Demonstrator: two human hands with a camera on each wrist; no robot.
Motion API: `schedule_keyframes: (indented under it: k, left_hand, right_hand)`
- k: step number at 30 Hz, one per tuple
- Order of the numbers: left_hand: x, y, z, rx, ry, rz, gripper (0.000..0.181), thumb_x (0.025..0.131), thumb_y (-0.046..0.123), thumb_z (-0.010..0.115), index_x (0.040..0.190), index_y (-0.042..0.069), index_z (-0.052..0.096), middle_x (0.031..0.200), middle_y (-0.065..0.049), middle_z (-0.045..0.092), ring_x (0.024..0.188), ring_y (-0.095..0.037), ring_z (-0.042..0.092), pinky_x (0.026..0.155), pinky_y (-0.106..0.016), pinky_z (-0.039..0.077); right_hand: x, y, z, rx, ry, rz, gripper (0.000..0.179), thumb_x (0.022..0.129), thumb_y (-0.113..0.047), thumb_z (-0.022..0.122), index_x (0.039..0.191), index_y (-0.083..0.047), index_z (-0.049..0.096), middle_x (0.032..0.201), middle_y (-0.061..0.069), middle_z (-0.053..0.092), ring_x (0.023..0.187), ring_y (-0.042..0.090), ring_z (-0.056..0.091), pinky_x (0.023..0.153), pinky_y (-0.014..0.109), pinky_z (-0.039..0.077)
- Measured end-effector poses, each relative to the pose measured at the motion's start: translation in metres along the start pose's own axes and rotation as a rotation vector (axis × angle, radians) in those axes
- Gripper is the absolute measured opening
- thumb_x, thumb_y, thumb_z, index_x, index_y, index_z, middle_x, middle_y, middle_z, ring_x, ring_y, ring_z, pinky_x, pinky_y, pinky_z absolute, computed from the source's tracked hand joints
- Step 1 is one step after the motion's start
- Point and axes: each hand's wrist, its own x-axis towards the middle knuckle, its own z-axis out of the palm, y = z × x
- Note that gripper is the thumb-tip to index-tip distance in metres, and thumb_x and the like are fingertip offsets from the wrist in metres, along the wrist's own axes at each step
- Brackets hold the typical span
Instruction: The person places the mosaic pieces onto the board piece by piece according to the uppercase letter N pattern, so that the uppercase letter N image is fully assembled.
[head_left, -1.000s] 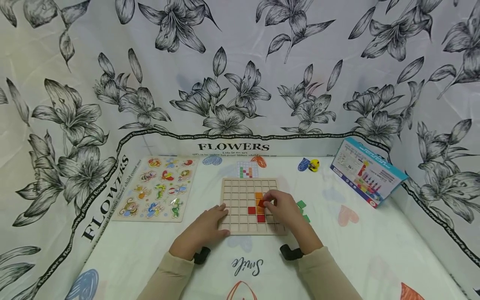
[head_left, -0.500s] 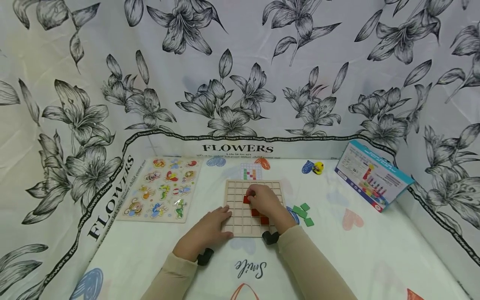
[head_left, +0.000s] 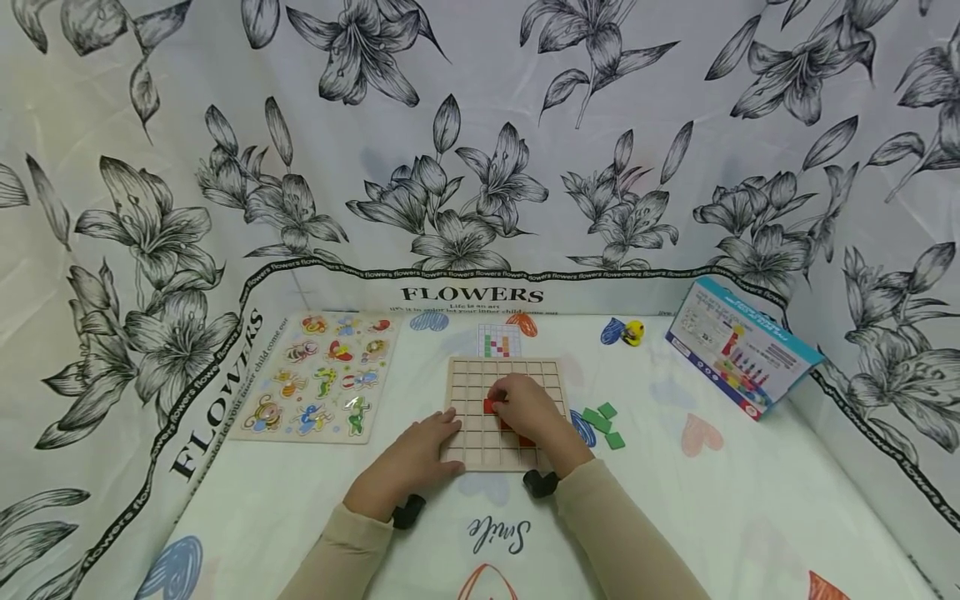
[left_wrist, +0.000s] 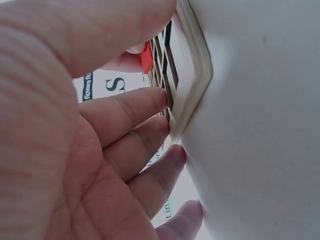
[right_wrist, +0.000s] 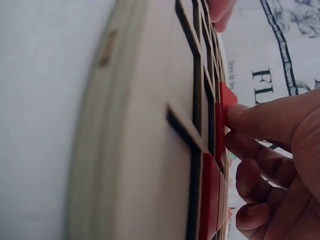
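A wooden grid board lies in the middle of the table. My left hand rests on its left edge, fingers spread and fairly straight along the border. With my right hand I pinch a red square tile at a cell near the board's centre. In the right wrist view, the thumb and index finger press together on that red tile. Another red tile sits in the grid closer to that camera. The right hand hides much of the board, including the orange tiles.
Several green tiles lie right of the board. A small pattern card is behind it. An insect picture puzzle lies to the left, a cardboard box stands at the right, and a yellow bee toy sits at the back.
My right hand has moved left across the board from beside the orange tiles, carrying the red tile, then slightly toward me. My left hand keeps its place on the edge.
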Motion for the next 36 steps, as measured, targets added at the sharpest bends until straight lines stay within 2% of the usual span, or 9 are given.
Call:
schedule_keyframes:
  k: [3,10,13,16,20,26,31,36]
  left_hand:
    - [0.001,0.0,0.0,0.001,0.002,0.003,0.072,0.093,0.027,0.088,0.154,0.0,0.06,0.171,-0.015,0.046,0.162,-0.041,0.039,0.134,-0.06,0.029]
    - [0.001,-0.001,0.001,0.006,0.002,-0.008,0.073,0.092,0.028,0.089,0.154,0.001,0.06,0.172,-0.014,0.046,0.162,-0.04,0.039,0.135,-0.06,0.029]
    - [0.001,0.0,0.001,0.005,-0.001,-0.014,0.073,0.093,0.028,0.088,0.155,0.002,0.06,0.172,-0.014,0.045,0.162,-0.039,0.038,0.135,-0.059,0.028]
    - [0.001,0.001,0.001,-0.003,-0.004,-0.014,0.073,0.094,0.028,0.088,0.155,0.002,0.059,0.173,-0.013,0.045,0.163,-0.04,0.037,0.135,-0.059,0.028]
    - [0.0,0.001,0.0,-0.011,-0.004,-0.014,0.073,0.095,0.028,0.087,0.156,0.002,0.058,0.173,-0.013,0.044,0.163,-0.04,0.037,0.136,-0.059,0.027]
    - [0.001,0.0,0.002,-0.001,0.004,-0.019,0.072,0.096,0.03,0.085,0.157,0.003,0.058,0.173,-0.012,0.044,0.163,-0.038,0.037,0.136,-0.057,0.027]
    - [0.002,-0.002,0.003,0.006,0.003,-0.02,0.071,0.096,0.03,0.085,0.157,0.004,0.058,0.173,-0.012,0.044,0.163,-0.038,0.038,0.136,-0.057,0.027]
    - [0.002,-0.002,0.004,0.009,0.0,-0.02,0.071,0.097,0.029,0.084,0.158,0.004,0.057,0.174,-0.012,0.043,0.163,-0.038,0.037,0.136,-0.057,0.027]
  right_hand:
    - [0.0,-0.002,0.0,-0.027,0.002,0.009,0.011,0.104,-0.02,0.076,0.111,-0.017,0.083,0.116,0.001,0.074,0.105,0.02,0.067,0.104,0.046,0.061]
    - [0.0,-0.002,0.002,-0.081,0.018,-0.014,0.007,0.102,-0.019,0.078,0.105,-0.017,0.084,0.114,0.001,0.073,0.103,0.02,0.067,0.1,0.045,0.061]
    - [-0.002,0.002,-0.002,-0.047,0.048,-0.019,0.01,0.103,-0.02,0.076,0.109,-0.017,0.084,0.116,0.001,0.073,0.105,0.021,0.069,0.099,0.046,0.062]
    - [-0.009,0.01,-0.013,0.015,0.122,-0.006,0.014,0.104,-0.018,0.074,0.114,-0.014,0.083,0.119,0.004,0.074,0.108,0.024,0.069,0.099,0.047,0.061]
    - [-0.025,0.035,-0.037,0.077,0.213,0.053,0.019,0.106,-0.015,0.07,0.121,-0.009,0.081,0.121,0.009,0.074,0.106,0.027,0.065,0.095,0.049,0.059]
    - [-0.056,0.094,-0.071,0.076,0.23,0.192,0.026,0.107,-0.016,0.067,0.129,-0.005,0.076,0.123,0.014,0.07,0.102,0.03,0.06,0.088,0.047,0.055]
    - [-0.087,0.13,-0.08,0.133,0.151,0.289,0.025,0.107,-0.019,0.068,0.127,-0.006,0.075,0.114,0.01,0.069,0.098,0.026,0.059,0.081,0.038,0.051]
    - [-0.111,0.148,-0.082,0.167,0.055,0.315,0.027,0.104,-0.023,0.075,0.127,-0.01,0.075,0.109,0.007,0.067,0.099,0.025,0.058,0.086,0.037,0.051]
